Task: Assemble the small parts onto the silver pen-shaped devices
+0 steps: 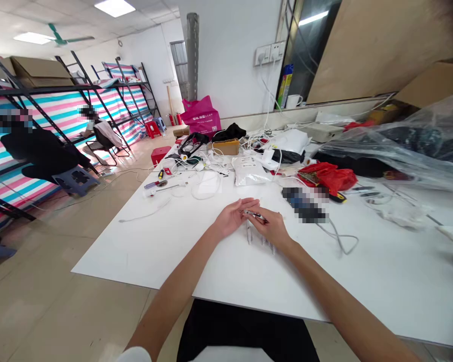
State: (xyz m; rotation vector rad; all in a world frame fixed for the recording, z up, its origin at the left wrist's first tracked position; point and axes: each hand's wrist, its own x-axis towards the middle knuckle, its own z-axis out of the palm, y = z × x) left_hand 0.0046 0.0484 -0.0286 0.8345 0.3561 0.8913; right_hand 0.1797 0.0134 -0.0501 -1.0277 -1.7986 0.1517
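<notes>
In front of me, over the white table (154, 251), my two hands meet around a slim pen (257, 216) with a clear and black body. My right hand (275, 225) grips its black part between thumb and fingers. At the pen's other end my left hand (232, 217) is closed, its fingers curved and partly behind the right hand. Beneath the hands lie several clear, pen-like tubes (249, 234), partly covered by my right hand and wrist.
Right of my hands lies a blurred-out dark device (305, 203) with a grey cable (337, 239). Behind are a white plastic packet (251, 171), a red bag (328, 176), tangled cables and a pink bag (202, 116). Two people sit at the left by shelves (98, 88).
</notes>
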